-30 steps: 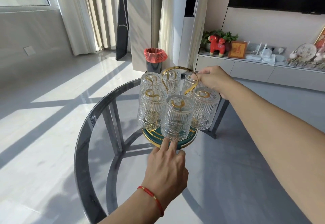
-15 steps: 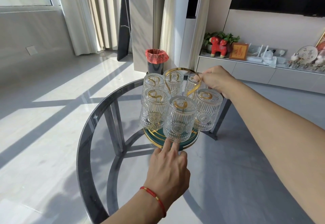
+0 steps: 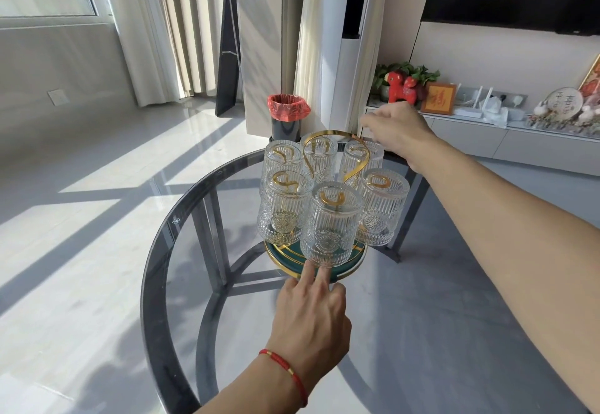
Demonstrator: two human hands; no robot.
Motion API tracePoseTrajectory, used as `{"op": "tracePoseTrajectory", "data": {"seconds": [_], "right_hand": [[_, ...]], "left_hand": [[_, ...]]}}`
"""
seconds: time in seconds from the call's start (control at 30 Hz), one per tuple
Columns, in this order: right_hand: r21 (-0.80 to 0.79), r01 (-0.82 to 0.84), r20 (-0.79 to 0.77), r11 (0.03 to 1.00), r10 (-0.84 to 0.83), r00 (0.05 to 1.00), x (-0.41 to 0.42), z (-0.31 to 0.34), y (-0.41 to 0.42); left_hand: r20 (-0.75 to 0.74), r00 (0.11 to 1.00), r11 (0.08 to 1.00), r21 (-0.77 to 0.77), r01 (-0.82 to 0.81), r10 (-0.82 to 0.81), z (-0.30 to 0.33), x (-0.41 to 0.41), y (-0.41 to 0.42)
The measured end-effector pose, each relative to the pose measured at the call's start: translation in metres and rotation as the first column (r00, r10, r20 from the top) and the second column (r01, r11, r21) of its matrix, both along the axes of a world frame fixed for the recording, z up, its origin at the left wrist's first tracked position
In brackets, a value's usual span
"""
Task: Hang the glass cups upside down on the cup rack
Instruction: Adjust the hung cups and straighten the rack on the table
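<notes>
While six ribbed clear glass cups hang upside down on the gold-wire cup rack with its green round base, that base is touched at six o'clock by the left hand, fingers extended. At one o'clock, the right hand is loosely curled, grasping nothing, above the round smoked-glass table.

Six ribbed clear glass cups hang upside down on gold-wire cup rack with green round base, near far edge of round smoked-glass tabletop. Left hand, red string bracelet on wrist, two straight fingers touching base's near rim. Right hand just above rack's looped gold handle at far-right cup; contact unclear.
</notes>
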State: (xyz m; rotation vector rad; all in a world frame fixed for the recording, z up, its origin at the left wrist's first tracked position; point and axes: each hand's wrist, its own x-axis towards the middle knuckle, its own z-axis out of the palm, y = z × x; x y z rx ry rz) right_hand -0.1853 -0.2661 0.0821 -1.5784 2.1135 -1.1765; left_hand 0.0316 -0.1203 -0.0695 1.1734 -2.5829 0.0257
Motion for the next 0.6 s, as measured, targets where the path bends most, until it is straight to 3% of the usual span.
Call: {"op": "tracePoseTrajectory", "data": {"seconds": [0.13, 0.23, 0.37, 0.6], "right_hand": [[-0.126, -0.230, -0.101, 0.965, 0.218, 0.971, 0.027, 0.019, 0.003], [0.074, -0.382, -0.115, 0.921, 0.388, 0.914, 0.043, 0.024, 0.004], [0.283, -0.389, -0.203, 0.877, 0.451, 0.869, 0.051, 0.022, 0.004], [0.358, -0.310, -0.241, 0.881, 0.408, 0.881, 0.052, 0.024, -0.006]], "left_hand": [[0.005, 1.000, 1.000, -0.007, 0.005, -0.005, 0.002, 0.000, 0.000], [0.008, 1.000, 1.000, -0.006, 0.000, 0.000, 0.002, 0.001, 0.001], [0.012, 1.000, 1.000, 0.010, 0.015, -0.016, 0.003, 0.003, 0.001], [-0.017, 1.000, 1.000, 0.016, 0.025, -0.025, 0.004, 0.003, 0.001]]}}
